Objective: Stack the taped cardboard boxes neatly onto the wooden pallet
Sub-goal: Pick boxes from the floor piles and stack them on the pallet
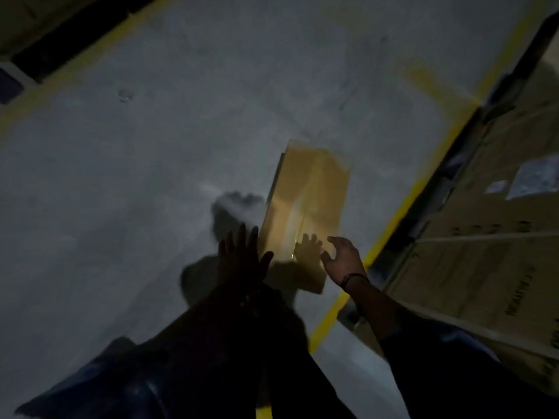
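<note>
Head view: box (305,207) on floor (151,176), hands empty.
We find the box just ahead, between our left hand (242,261) and right hand (341,258). Its long axis runs away from us; both hands, fingers spread, flank its near end, about equally close.

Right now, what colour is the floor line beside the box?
Yellow; the line shows best in the head view, right of the box.
</note>
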The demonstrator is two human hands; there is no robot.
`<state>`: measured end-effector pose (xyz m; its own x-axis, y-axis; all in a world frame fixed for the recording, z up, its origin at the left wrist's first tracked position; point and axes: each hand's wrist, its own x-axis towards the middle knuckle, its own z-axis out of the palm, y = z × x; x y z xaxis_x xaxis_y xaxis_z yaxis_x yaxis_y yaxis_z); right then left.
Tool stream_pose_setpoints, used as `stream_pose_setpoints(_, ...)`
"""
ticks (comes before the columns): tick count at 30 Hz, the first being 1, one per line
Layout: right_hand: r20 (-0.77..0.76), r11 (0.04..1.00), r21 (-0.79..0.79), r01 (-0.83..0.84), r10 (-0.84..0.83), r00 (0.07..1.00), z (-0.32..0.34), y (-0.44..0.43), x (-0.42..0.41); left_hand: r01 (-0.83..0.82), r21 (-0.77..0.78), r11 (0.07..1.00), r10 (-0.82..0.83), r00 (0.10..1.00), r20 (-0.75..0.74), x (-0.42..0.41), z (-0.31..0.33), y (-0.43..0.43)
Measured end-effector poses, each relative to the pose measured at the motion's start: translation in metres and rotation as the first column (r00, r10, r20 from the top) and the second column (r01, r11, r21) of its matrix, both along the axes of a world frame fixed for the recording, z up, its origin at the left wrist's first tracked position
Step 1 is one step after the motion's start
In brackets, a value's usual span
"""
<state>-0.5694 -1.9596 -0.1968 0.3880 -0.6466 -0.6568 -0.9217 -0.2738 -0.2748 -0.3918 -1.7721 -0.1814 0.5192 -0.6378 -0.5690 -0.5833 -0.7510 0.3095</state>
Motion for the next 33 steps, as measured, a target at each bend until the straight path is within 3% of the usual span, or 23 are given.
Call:
stream_pose_setpoints(1, -0.010, 0.999, -0.031, -0.026, 0.026, 1.000, -0.049, -0.011, -0.001, -0.025, -0.028, 0.999, 0.024, 1.000, -0.011, 0.002, -0.052, -0.012)
stream_pose_setpoints(3, -0.003, 0.999, -0.022, 0.030, -0.030, 1.000, -0.074, -0.030, 0.004, 0.016, -0.048, 0.999, -0.017, 1.000, -0.023, 0.010, -0.077, -0.033)
stream_pose_setpoints(5, 0.019, 0.995, -0.089, 0.046, -0.044, 0.999, -0.142, -0.052, 0.008, 0.056, -0.087, 0.995, -0.057, 0.998, -0.009, 0.012, -0.151, -0.059)
stream_pose_setpoints(6, 0.023, 0.993, -0.084, 0.084, -0.082, 0.996, -0.142, -0.058, 0.014, 0.076, -0.080, 0.994, -0.077, 0.997, -0.010, 0.017, -0.152, -0.068)
stream_pose_setpoints(10, 0.061, 0.984, -0.132, 0.122, -0.115, 0.992, -0.224, -0.086, 0.027, 0.058, -0.092, 0.994, -0.070, 0.988, -0.138, 0.025, -0.247, -0.114)
stream_pose_setpoints(13, 0.059, 0.983, -0.129, 0.132, -0.125, 0.990, -0.253, -0.083, 0.027, -0.011, -0.124, 0.992, -0.019, 0.971, -0.239, 0.029, -0.284, -0.130)
stream_pose_setpoints(17, 0.070, 0.974, -0.205, 0.095, -0.082, 0.994, -0.260, -0.064, 0.028, -0.097, -0.141, 0.985, 0.060, 0.968, -0.244, 0.027, -0.287, -0.129)
stream_pose_setpoints(21, 0.060, 0.962, -0.271, -0.016, 0.034, 0.998, -0.226, -0.041, 0.033, -0.091, -0.179, 0.980, 0.047, 0.970, -0.239, 0.031, -0.259, -0.099)
stream_pose_setpoints(24, 0.052, 0.959, -0.267, -0.093, 0.110, 0.993, -0.170, -0.018, 0.042, -0.125, -0.169, 0.978, 0.079, 0.963, -0.256, 0.037, -0.201, -0.067)
stream_pose_setpoints(26, 0.050, 0.948, -0.254, -0.191, 0.210, 0.976, -0.105, 0.001, 0.058, -0.157, -0.135, 0.978, 0.125, 0.967, -0.221, 0.045, -0.130, -0.036)
stream_pose_setpoints(30, 0.011, 0.919, -0.255, -0.301, 0.314, 0.949, -0.037, 0.024, 0.064, -0.158, -0.123, 0.980, 0.141, 0.980, -0.141, 0.035, -0.069, -0.001)
stream_pose_setpoints(31, 0.043, 0.897, -0.260, -0.358, 0.381, 0.924, 0.016, 0.040, 0.074, -0.243, -0.132, 0.961, 0.228, 0.966, -0.119, 0.036, -0.011, 0.021)
stream_pose_setpoints(33, 0.064, 0.869, -0.279, -0.409, 0.442, 0.895, 0.059, 0.054, 0.080, -0.386, -0.097, 0.917, 0.373, 0.919, -0.127, 0.029, 0.051, 0.039)
